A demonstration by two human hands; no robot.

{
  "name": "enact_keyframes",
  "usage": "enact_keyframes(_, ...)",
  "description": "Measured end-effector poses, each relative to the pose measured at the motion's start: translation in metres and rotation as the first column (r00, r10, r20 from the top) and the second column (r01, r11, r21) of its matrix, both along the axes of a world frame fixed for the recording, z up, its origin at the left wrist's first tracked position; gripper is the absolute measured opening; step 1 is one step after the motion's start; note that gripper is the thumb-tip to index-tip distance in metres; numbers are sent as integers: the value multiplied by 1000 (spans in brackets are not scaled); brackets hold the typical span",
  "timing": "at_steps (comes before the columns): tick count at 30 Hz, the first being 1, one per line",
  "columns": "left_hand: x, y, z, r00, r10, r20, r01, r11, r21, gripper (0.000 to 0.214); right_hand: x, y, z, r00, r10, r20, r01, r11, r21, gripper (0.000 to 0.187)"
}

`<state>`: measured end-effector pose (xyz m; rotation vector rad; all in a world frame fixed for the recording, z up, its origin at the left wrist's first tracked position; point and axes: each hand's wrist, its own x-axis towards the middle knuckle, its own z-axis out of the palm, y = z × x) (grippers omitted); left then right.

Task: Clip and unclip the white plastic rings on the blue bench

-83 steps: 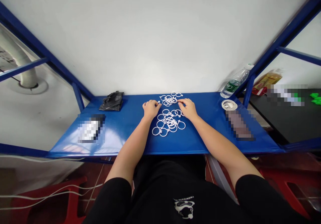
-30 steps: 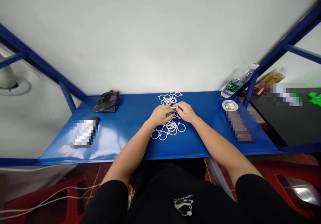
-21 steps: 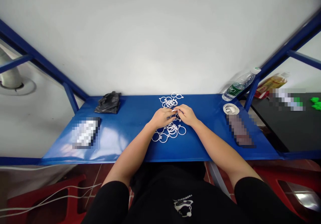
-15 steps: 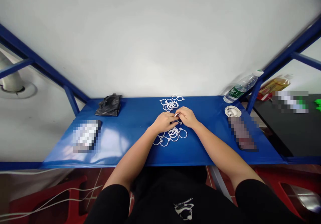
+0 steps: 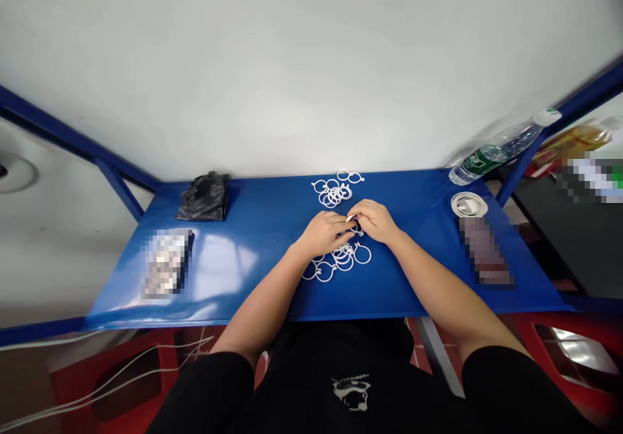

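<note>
My left hand (image 5: 325, 231) and my right hand (image 5: 374, 220) meet over the middle of the blue table. Between their closed fingertips is a small white ring (image 5: 351, 218), mostly hidden by the fingers. Just in front of my hands, nearer the table's front edge, lies a loose group of white plastic rings (image 5: 344, 260), each with a small clip-like tab. Farther back, towards the wall, a second cluster of similar rings (image 5: 332, 194) overlaps in a heap. Another ring partly shows below my right fingers.
On the left of the blue table (image 5: 263, 294) lie a crumpled black plastic bag (image 5: 204, 197) and a blurred-out item (image 5: 168, 262). To the right are a water bottle (image 5: 479, 161) leaning on the frame, a coiled white cable (image 5: 468, 205) and a blurred dark object (image 5: 487, 250).
The camera view has shifted slightly, so the whole table appears moved. My hands stay together at the ring, with only slight finger movement.
</note>
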<state>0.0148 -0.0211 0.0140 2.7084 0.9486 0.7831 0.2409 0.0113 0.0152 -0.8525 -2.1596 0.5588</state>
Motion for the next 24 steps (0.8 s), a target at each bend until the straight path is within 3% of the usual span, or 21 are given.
enact_keyframes(6,-6,5,0,997,49,64,-49,999,-1,32,2,-9,-1,992,-128,9,128,991,-40,27)
enact_keyframes(10,-3,3,0,997,41,60,-42,999,27,29,2,-13,0,990,-144,-7,143,987,-69,28)
enact_keyframes(14,-3,7,-1,993,44,113,-53,996,72,26,-2,-14,-3,990,-137,-43,133,988,-84,39)
enact_keyframes(18,-11,15,-3,972,123,202,-145,984,99,23,-3,-14,-5,986,-163,-33,160,984,-79,51)
enact_keyframes(24,-14,15,-3,975,137,174,-159,980,121,24,-1,-1,-8,967,-251,-36,245,961,-126,33)
